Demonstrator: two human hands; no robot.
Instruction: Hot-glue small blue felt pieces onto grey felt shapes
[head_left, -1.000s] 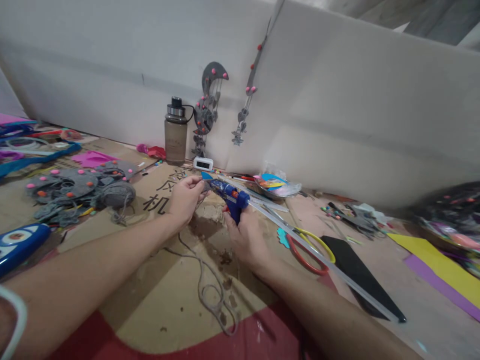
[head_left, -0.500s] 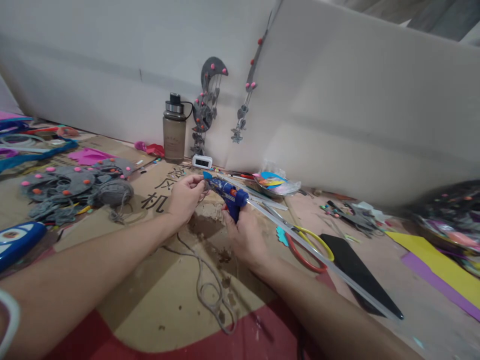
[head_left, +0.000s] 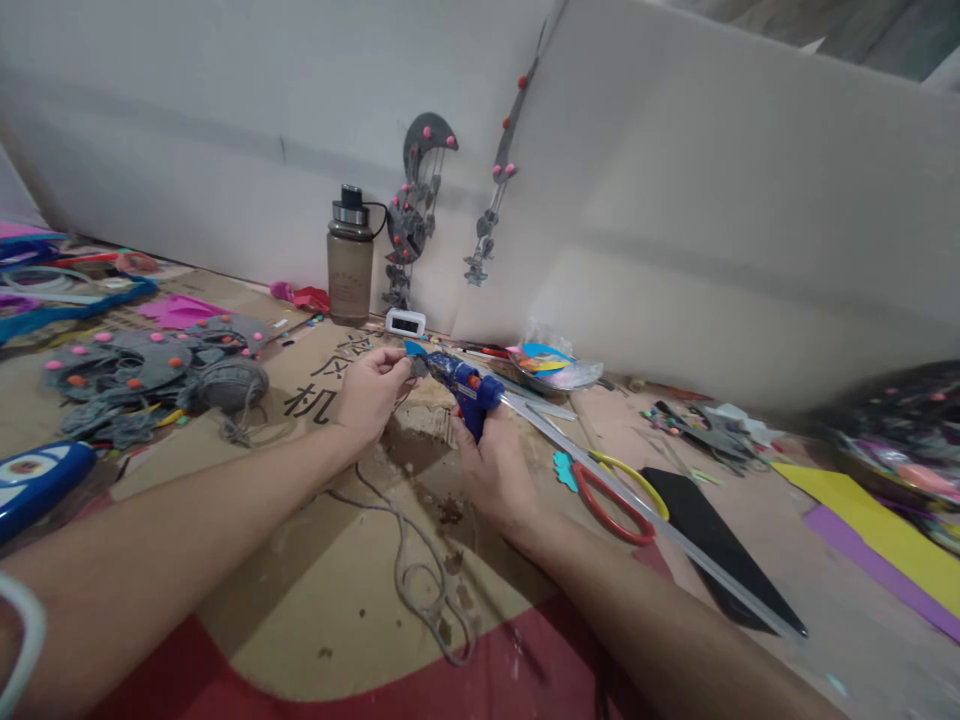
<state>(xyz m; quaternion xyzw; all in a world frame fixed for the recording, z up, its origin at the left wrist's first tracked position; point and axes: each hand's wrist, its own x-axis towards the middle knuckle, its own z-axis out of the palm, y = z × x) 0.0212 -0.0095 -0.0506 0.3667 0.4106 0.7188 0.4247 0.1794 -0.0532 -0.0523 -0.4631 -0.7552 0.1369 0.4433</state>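
Note:
My right hand (head_left: 491,460) is wrapped round the handle of a blue glue gun (head_left: 466,388). A long clear glue stick (head_left: 600,465) juts from its back end toward the lower right. My left hand (head_left: 375,395) pinches a small grey felt piece (head_left: 418,368) just off the gun's nozzle. A bit of blue (head_left: 414,348) shows above that piece; I cannot tell what it belongs to. Grey yarn (head_left: 405,515) trails from below my left hand and loops over the cardboard (head_left: 300,610).
Scissors (head_left: 615,510) and a black flat piece (head_left: 720,550) lie to the right. Felt garlands (head_left: 135,365) and a yarn ball (head_left: 232,385) sit left. A bottle (head_left: 350,265) and small clock (head_left: 406,323) stand by the wall, where felt ornaments (head_left: 429,135) hang.
The glue gun has drawn back slightly to the right, leaving a small gap to the grey felt piece, which shows more now. My left hand has hardly moved.

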